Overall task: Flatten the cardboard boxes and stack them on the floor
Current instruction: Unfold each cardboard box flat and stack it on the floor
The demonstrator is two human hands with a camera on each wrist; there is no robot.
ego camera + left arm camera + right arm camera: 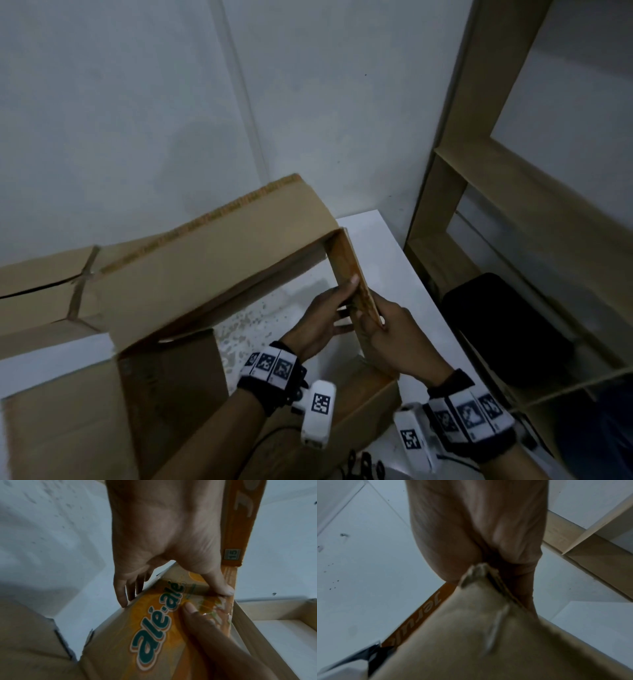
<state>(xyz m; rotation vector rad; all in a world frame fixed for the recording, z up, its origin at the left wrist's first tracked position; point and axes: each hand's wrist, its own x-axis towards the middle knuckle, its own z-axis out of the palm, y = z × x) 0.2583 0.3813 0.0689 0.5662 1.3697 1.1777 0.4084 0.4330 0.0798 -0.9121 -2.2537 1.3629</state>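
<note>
A large brown cardboard box (205, 260) stands opened up on the white table (376, 246), its walls skewed. Its right-hand panel (346, 260) stands upright with an orange "alé-alé" print (154, 635) on its outer face. My left hand (342, 305) pinches this panel, thumb (223, 586) on the printed face and fingers (126, 595) straight behind the edge. My right hand (376, 318) grips the same panel from the right. In the right wrist view, the right hand (481, 563) clamps a cardboard corner (471, 628) between thumb and fingers.
A taped flap (41, 291) of the box juts out at the left, and another brown panel (68, 428) lies near me. A wooden shelf unit (513, 192) stands close on the right with a black object (496, 325) low down. Dark cables (363, 462) lie by the table's near edge.
</note>
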